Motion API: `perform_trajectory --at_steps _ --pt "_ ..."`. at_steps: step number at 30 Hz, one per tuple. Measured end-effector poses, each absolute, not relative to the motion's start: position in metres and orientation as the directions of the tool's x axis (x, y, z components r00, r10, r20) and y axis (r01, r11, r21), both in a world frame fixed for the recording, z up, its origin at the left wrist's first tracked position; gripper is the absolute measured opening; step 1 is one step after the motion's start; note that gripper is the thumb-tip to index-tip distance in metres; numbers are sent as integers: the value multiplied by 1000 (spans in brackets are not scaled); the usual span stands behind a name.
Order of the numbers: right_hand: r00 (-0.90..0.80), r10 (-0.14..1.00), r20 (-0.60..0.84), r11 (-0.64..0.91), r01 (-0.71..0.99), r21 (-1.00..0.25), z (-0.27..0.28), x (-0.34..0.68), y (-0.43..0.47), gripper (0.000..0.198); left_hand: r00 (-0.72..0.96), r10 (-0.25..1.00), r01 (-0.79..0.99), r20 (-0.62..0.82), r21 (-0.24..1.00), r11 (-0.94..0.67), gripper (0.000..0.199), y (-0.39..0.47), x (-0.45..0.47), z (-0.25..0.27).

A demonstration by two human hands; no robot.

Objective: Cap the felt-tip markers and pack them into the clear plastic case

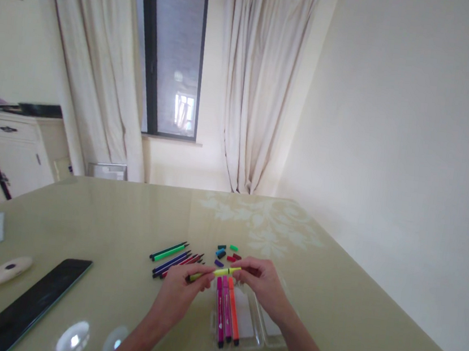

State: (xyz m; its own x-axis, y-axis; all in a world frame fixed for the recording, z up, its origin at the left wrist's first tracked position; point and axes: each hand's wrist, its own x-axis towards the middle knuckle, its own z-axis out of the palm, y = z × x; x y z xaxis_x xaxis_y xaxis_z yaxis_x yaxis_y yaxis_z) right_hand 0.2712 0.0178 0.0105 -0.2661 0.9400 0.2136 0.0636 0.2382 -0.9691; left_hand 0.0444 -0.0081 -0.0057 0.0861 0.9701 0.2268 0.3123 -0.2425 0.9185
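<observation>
While two hands share one pen: the slim yellow felt-tip pen with a dark end [221,272] calls, it seems, for a straight, steady hold, with any force running along its length rather than across it.
Steadying side: the left hand [180,291] would do best to anchor the barrel firmly, since it has the longer part.
Finer side: the right hand [266,285] probably needs only a light pinch near the narrow dark band; bending sideways could strain the slender end.
Left-hand grip: thumb and fingers are closed around the dark-ended half, parted only by the barrel's thickness.
Right-hand grip: thumb and forefinger pinch the yellow end with scarcely any gap; how hard, and whether that end is a separate piece, cannot be told.
Yellow pen's place: above the glossy pale-green tabletop [348,326]; with the pen as clock centre and twelve pointing away from the person, the clear plastic case [246,316] lies towards five o'clock.
Cased pens: three magenta, purple and orange felt-tip pens [227,309] lie side by side there.
Loose pens: slim green, blue and red felt-tip pens [171,263] lie between nine and ten.
Small caps: short coloured plastic caps [222,255] lie scattered around twelve to one.
</observation>
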Motion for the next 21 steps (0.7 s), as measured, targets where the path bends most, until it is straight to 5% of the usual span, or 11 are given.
perform_trajectory --at_steps 9,12,16,21 --pt "-231 957 177 158 -101 -982 14 270 18 27 213 949 276 233 917 -287 42 -21 63 -2" --pt "-129 979 161 143 -136 -980 14 284 26 32 296 921 442 254 818 -368 57 -33 73 -13" --pt "-29 999 42 40 -86 -995 7 306 38 39 486 853 628 191 603 -492 108 -42 81 -37" --pt "-132 991 -12 2 112 -994 -1 308 40 33 518 849 706 107 508 -494 103 -42 85 -43"
